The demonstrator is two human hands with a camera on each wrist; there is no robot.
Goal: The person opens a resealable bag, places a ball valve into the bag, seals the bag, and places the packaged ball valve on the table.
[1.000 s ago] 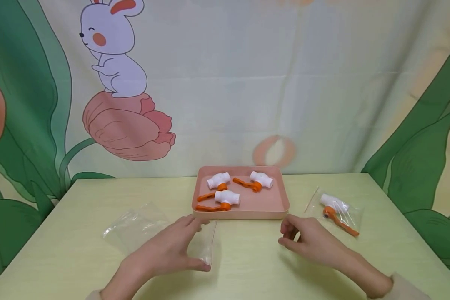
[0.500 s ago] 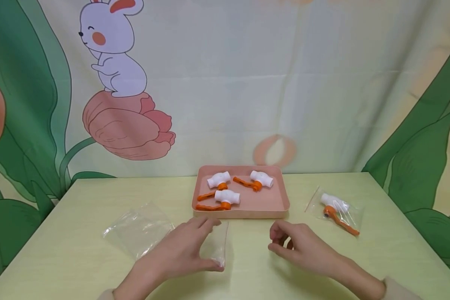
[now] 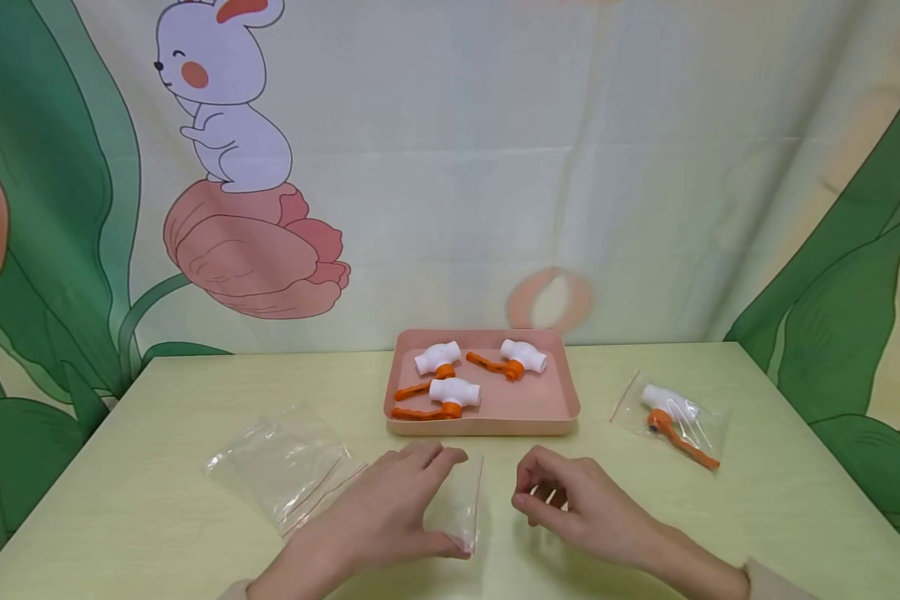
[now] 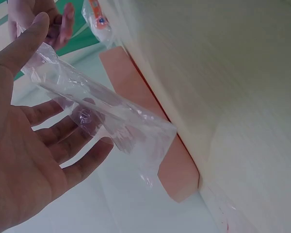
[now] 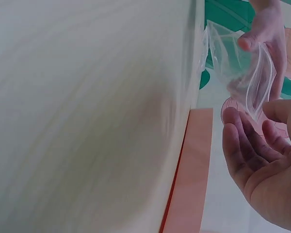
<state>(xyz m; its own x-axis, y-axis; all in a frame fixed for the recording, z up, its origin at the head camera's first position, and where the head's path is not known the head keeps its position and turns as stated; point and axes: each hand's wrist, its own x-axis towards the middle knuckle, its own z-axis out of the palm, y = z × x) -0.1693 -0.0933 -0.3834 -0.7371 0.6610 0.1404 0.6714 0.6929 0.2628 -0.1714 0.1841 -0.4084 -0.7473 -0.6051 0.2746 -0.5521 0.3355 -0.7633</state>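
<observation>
A clear zip bag (image 3: pixel 459 504) with a red line along its mouth is held by my left hand (image 3: pixel 390 508), thumb on one side and fingers on the other. In the right wrist view, the bag's mouth (image 5: pixel 262 80) faces my right hand and gapes a little. My right hand (image 3: pixel 588 508) hovers just right of that mouth, fingers loosely bent, with nothing in its grasp. Behind the hands, a pink tray (image 3: pixel 521 408) carries 3 white ball valves (image 3: pixel 456 392) with orange handles. At the right lies another ball valve (image 3: pixel 675 417) inside a clear bag.
More clear zip bags (image 3: pixel 277 458) lie flat on the table to the left, partly covered by my left forearm. The pale yellow table (image 3: pixel 172 408) ends at a patterned curtain (image 3: pixel 435 208) behind the tray.
The left hand has carried the zip bag rightwards and slightly nearer, while the right hand has moved left; the gap between them has narrowed. The red-edged bags on the left show more now.
</observation>
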